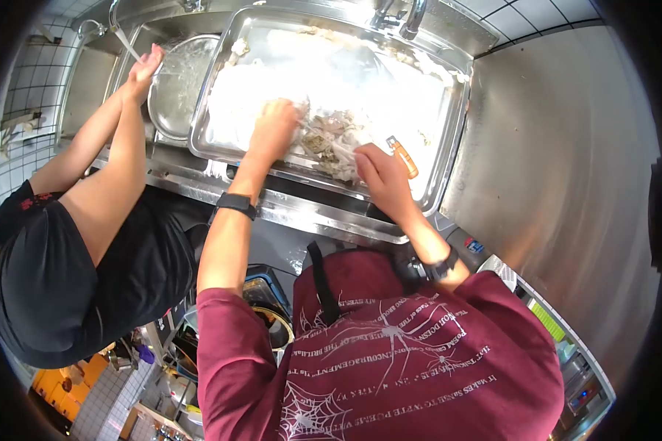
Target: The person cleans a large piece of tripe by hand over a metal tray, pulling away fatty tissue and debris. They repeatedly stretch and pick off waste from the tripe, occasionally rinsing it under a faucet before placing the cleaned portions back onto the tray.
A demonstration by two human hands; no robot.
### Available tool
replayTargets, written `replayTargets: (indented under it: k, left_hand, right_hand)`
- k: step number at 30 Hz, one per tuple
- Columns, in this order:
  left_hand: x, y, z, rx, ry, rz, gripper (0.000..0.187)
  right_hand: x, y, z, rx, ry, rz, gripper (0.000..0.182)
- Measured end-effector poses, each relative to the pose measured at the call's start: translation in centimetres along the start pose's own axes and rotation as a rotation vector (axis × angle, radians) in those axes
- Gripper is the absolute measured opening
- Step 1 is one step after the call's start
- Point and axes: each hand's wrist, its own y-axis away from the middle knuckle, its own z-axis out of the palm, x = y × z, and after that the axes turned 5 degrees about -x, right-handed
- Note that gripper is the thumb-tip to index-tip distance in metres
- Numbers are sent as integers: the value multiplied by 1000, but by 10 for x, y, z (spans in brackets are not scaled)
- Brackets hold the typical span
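A person in a maroon shirt printed with spider webs leans over a steel sink counter, a dark band on each of the two wrists. Just beyond, the right hand rests palm down on the near right edge of a pale heap of seafood scraps, fingers bent onto it; whether it grips a piece cannot be told. An orange-handled knife lies just beside that hand on its far right, long axis running from upper left to lower right of the frame, nearer the right hand than the left. The left hand is clenched on the heap's left side. All sit in one large steel tray under a single tap. At upper left, a co-worker in black reaches one hand to a round steel pan.
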Motion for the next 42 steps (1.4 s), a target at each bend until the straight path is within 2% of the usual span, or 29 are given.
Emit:
replayTargets:
  k: [2,4,5,7,8,10,11,12,14,15,16,18,19,21,22,24,26,30,32,33,34,36,37,40,42]
  left_hand:
    - [-21,2,-3,74,-67,-53,14]
    - [-32,3,-25,-16,-74,-227,15]
    - [-36,0,-35,-14,-78,-215,15]
    - [-48,-5,-50,32,155,-280,21]
    - [-58,-5,-55,34,147,-273,21]
    - [-71,-4,-60,116,483,-451,31]
    - [-71,-2,-67,61,663,-672,38]
    - [-75,-2,-68,61,661,-662,38]
    - [-87,4,-69,155,701,-768,38]
    - [-86,4,-71,275,629,-683,36]
    - [-89,5,-76,286,630,-675,36]
    - [-82,14,-92,132,631,-782,30]
    - [-81,18,-91,134,638,-777,30]
    - [-74,25,-84,348,-77,-449,23]
    - [-59,24,-92,355,-62,-441,23]
    - [-22,24,-100,282,118,-177,20]
    - [9,29,-71,-219,156,-388,24]
    - [34,51,-21,-183,56,-296,31]
    - [44,49,-13,-140,173,-378,36]
    - [45,49,-7,-143,275,-372,37]
    - [45,48,2,-150,280,-360,37]
    - [45,41,19,-201,505,-321,39]
    - [45,37,24,-204,509,-304,39]
    - [54,26,33,-273,701,-302,43]
    - [62,17,38,-289,774,-336,49]
  right_hand:
    - [-20,17,-15,173,32,-97,20]
    - [-16,26,-29,168,23,-15,23]
    - [-2,22,-31,183,-55,54,24]
    - [25,11,-31,264,-276,138,30]
    - [31,12,-40,270,-282,131,30]
    - [4,11,-60,274,-363,301,22]
    - [11,7,-63,329,-429,252,21]
    - [6,3,-63,337,-431,247,21]
    - [-7,-1,-65,341,-577,195,19]
    - [-12,-3,-68,296,-541,154,19]
    - [-19,-6,-69,297,-537,141,19]
    - [-40,-5,-73,271,-540,76,20]
    - [-55,-7,-73,291,-541,-7,20]
    - [-91,-8,-73,290,-510,-31,20]
    - [-103,-9,-75,290,-490,-56,19]
    - [-113,-11,-75,249,-490,-84,19]
    - [-119,-13,-71,222,-506,-112,19]
    - [-78,-20,-59,101,-424,-77,21]
    - [-36,-18,-49,142,-426,56,20]
    - [-33,-10,-43,155,-475,146,19]
    - [-11,-5,-42,168,-474,153,19]
    - [39,4,-42,250,-163,121,18]
    - [26,20,-41,276,-107,210,18]
    - [68,52,-36,427,49,127,17]
    - [85,77,-35,420,135,220,19]
